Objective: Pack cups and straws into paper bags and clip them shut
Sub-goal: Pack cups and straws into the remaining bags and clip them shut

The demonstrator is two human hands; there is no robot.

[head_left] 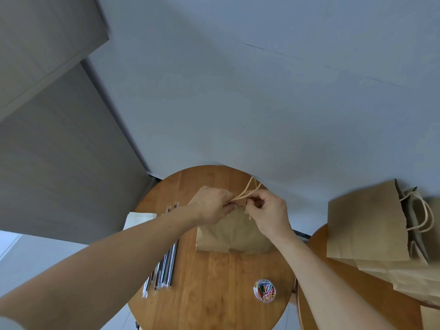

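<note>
No readable text, label or number on anything in view

The left hand (212,206) and right hand (269,213) block the top of the paper bag (228,236), the little dark thing (235,206) between them is too tiny to make out, and the spare bags (366,225) run off the right edge.

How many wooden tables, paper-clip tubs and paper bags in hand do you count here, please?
Round wooden tables: 2
Clear round tub of coloured paper clips: 1
Brown paper bag, gripped at its top: 1
Total: 4
</note>
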